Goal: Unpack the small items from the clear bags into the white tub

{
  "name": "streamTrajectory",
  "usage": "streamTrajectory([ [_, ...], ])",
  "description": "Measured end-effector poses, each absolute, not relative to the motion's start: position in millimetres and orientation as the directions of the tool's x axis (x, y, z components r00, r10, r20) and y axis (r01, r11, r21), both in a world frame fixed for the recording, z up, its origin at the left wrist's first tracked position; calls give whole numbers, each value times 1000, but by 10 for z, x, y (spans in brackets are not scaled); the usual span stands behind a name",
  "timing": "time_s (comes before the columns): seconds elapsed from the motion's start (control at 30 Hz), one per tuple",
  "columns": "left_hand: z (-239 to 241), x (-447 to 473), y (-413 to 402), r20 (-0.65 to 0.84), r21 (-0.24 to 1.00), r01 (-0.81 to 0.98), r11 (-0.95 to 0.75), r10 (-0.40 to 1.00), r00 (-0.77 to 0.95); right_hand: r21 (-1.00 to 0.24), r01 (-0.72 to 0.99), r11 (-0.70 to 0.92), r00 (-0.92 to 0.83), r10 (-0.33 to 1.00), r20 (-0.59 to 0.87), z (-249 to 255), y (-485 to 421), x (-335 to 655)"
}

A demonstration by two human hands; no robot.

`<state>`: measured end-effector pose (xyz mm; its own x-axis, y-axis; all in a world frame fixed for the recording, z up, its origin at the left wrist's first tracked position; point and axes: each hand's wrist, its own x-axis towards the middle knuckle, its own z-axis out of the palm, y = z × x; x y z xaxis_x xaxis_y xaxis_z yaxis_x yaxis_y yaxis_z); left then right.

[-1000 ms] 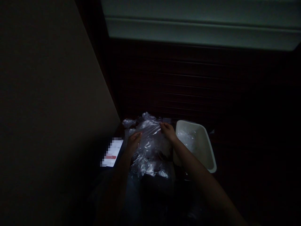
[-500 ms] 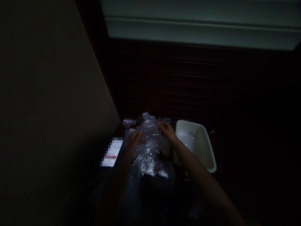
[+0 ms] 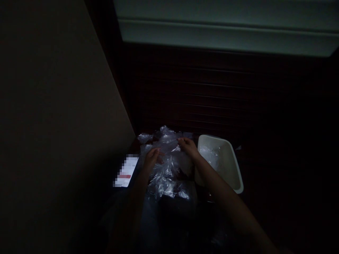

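Observation:
The scene is very dark. A heap of crumpled clear plastic bags (image 3: 166,173) lies on a dark surface in front of me. My left hand (image 3: 150,158) rests on the left side of the heap, fingers pinched on a sheet of the plastic. My right hand (image 3: 188,146) is at the upper right of the heap, fingers closed on the same thin plastic sheet, which stretches between the two hands. What lies under the plastic is too dark to make out.
A white rectangular plastic tub (image 3: 230,165) stands just right of the heap with more clear plastic inside. A lit phone screen (image 3: 126,171) lies to the left. A pale wall panel rises on the left; dark slatted panelling is behind.
The plastic sheet between my hands has gone from a raised, taut bulge to lower and flatter. Both hands shifted only slightly.

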<state>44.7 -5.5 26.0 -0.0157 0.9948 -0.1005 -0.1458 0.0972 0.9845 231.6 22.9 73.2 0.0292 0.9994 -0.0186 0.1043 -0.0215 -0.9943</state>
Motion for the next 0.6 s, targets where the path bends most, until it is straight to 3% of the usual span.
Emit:
streamTrajectory([
  [0.27,327,501,-88,-137,979,-153,132,990,-20,-996,69,-49,-91,994,-56,656,232,2311],
  [0.6,266,448,-83,-90,989,-112,95,995,52,-998,12,59,214,975,60,704,256,2349],
])
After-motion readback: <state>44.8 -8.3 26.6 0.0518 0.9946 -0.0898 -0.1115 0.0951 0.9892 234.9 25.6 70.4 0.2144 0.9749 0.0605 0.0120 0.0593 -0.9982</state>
